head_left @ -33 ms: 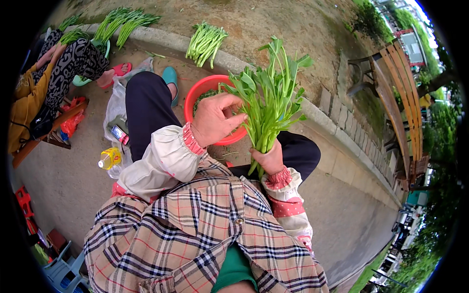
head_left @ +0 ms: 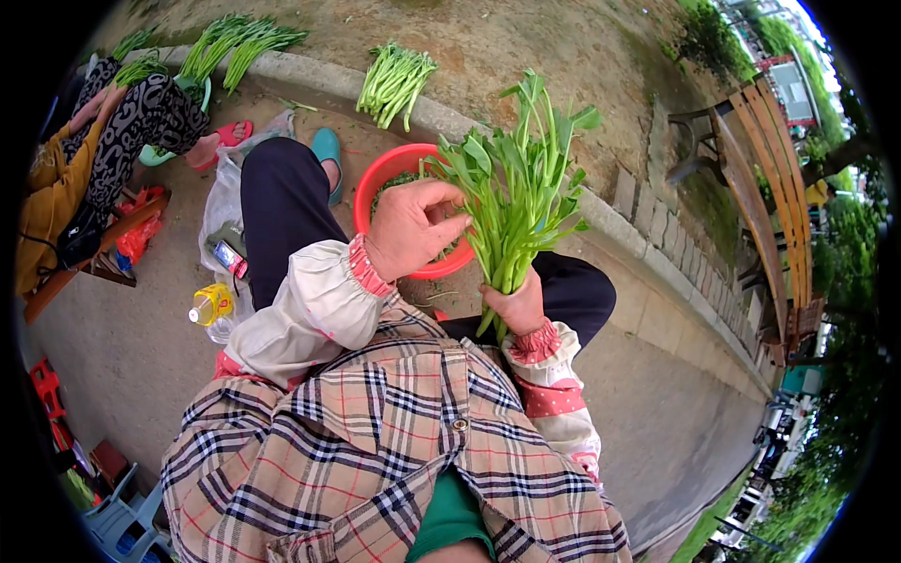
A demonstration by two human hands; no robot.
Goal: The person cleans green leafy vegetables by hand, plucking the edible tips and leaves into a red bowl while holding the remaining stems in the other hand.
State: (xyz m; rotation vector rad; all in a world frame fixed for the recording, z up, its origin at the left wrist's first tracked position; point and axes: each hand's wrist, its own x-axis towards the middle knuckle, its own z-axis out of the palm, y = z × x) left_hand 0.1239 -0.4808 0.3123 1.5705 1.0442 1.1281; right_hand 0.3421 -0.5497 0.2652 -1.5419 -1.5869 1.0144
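My right hand (head_left: 518,305) is closed around the lower stems of a bunch of leafy green vegetables (head_left: 511,211), held upright with the leaves fanning out at the top. The cut stem ends stick out below my fist. At the left edge of the bunch is my left hand (head_left: 413,230), its fingers curled and the thumb bent toward them, tips against the leaves. Whatever lies between those fingertips is hidden. Below both hands, between my knees, stands a red plastic basin (head_left: 374,178) with green bits in it, partly covered by my left hand.
Trimmed green stalks (head_left: 396,84) lie on the stone curb (head_left: 328,83) ahead, with more bunches (head_left: 239,47) farther left. A seated person (head_left: 141,113) is at the left. Beside my left leg are a plastic bag (head_left: 223,178), phone (head_left: 230,258) and bottle (head_left: 211,305). A wooden bench (head_left: 765,188) stands right.
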